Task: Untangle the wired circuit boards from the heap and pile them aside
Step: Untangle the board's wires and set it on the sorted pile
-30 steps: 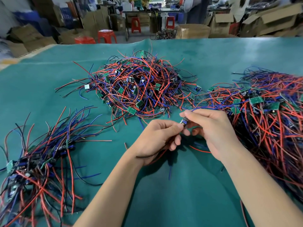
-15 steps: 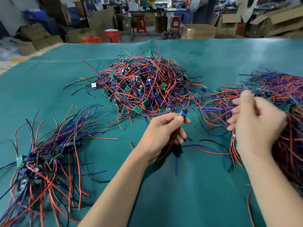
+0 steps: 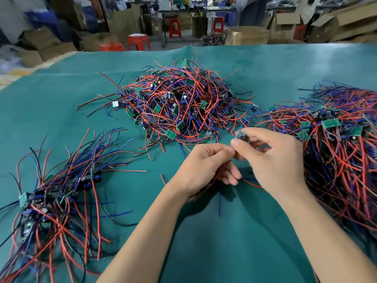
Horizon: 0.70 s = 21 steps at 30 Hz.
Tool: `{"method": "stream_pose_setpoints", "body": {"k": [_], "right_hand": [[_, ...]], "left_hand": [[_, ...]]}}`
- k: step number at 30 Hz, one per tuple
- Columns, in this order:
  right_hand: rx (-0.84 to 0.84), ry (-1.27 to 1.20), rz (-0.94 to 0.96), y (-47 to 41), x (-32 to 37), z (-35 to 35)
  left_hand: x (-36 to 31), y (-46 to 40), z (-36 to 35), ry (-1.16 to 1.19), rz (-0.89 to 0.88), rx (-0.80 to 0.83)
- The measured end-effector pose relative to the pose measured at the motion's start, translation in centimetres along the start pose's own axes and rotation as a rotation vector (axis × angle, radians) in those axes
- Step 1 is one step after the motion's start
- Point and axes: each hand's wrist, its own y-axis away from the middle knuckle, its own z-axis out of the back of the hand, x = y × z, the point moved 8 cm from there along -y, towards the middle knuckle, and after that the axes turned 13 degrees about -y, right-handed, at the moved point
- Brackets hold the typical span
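A tangled heap of wired circuit boards [image 3: 179, 105] with red, blue and black leads lies at the middle back of the green table [image 3: 234, 242]. A bigger heap [image 3: 342, 144] spreads along the right side. A straightened pile [image 3: 53, 197] lies at the front left. My right hand [image 3: 273, 160] pinches a small wired board [image 3: 240, 136] between thumb and fingers, just in front of the middle heap. My left hand [image 3: 206, 168] holds a bundle of wires [image 3: 219, 199] that trail out beneath it, and its fingertips touch the right hand's thumb.
Cardboard boxes [image 3: 285, 27], red stools [image 3: 138, 41] and a far workbench stand beyond the table's back edge. A loose red wire end [image 3: 163, 179] lies left of my left wrist.
My right hand has come back from the right heap to the left hand and now pinches a small board. The left hand has stayed in place.
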Motion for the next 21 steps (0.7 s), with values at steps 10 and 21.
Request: {"method": "stream_pose_setpoints", "body": {"k": [10, 21], "right_hand": [[-0.524, 0.055, 0.035, -1.0, -0.6, 7.7], [-0.642, -0.020, 0.003, -0.7, 1.7, 10.7]], "left_hand": [[0.0, 0.7, -2.0, -0.075, 0.050, 0.195], [0.7, 0.5, -1.5, -0.010, 0.110, 0.125]]}}
